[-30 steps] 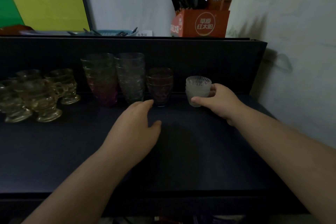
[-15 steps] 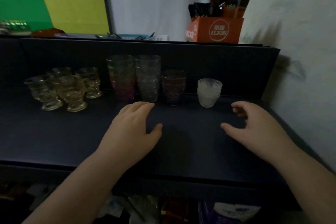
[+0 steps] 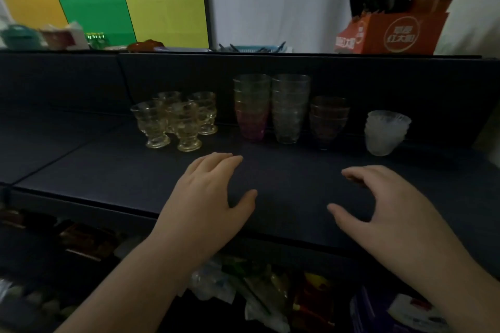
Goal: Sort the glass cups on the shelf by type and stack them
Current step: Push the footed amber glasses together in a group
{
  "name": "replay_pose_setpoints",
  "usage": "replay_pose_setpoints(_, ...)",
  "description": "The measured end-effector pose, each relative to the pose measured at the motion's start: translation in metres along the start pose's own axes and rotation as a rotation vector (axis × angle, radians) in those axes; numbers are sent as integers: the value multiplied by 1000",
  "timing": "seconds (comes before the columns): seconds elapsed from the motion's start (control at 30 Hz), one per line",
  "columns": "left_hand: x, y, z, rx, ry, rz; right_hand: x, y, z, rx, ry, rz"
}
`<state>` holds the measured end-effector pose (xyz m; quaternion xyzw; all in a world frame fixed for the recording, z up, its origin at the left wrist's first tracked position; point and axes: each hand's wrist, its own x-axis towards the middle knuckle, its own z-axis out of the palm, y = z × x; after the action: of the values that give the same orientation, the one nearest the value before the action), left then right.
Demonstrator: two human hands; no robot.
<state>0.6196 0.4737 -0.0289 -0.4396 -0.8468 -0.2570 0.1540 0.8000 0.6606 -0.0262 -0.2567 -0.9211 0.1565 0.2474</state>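
Both hands hover over the front part of the dark shelf (image 3: 108,170), palms down and holding nothing. The left hand (image 3: 208,197) has its fingers nearly straight and close together, thumb spread to the side; the right hand (image 3: 387,205) is loosely cupped, fingers bent and thumb reaching toward the left hand, the two well apart. Along the back of the shelf the glass cups stand in groups: four yellowish footed cups (image 3: 176,121) clustered at the left, unstacked; just beside them a tall stack of tinted tumblers (image 3: 252,108), pink at the bottom; touching or nearly touching it, a stack of clear tumblers (image 3: 290,108); then a shorter stack of dark brownish cups (image 3: 328,120); and, a little apart at the right, a stack of small frosted white cups (image 3: 385,132). On the ledge above sits an orange carton (image 3: 389,35) with dark sachets standing in it. Nothing lies between the hands and the cups.
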Motion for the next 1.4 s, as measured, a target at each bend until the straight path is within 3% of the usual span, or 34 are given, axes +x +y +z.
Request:
replay_pose_setpoints(0.37,32,-183,-63,-208,157,-99,72,-165,91,137,-6,26)
replay_pose_setpoints(0.47,60,-228,-71,-316,112,-187,108,-195,119,215,-42,95)
replay_pose_setpoints(0.57,93,-254,-67,-420,-69,-271,138,-214,140,317,-43,175)
replay_pose_setpoints(0.8,146,-276,-45,-651,-340,-327,176,-227,182,399,103,302)
replay_pose_setpoints(1.13,167,-285,-33,-699,-460,-244,186,-215,202,492,74,333)
replay_pose_setpoints(1.4,180,-279,-21,-715,-452,-270,195,-202,196,512,25,290)
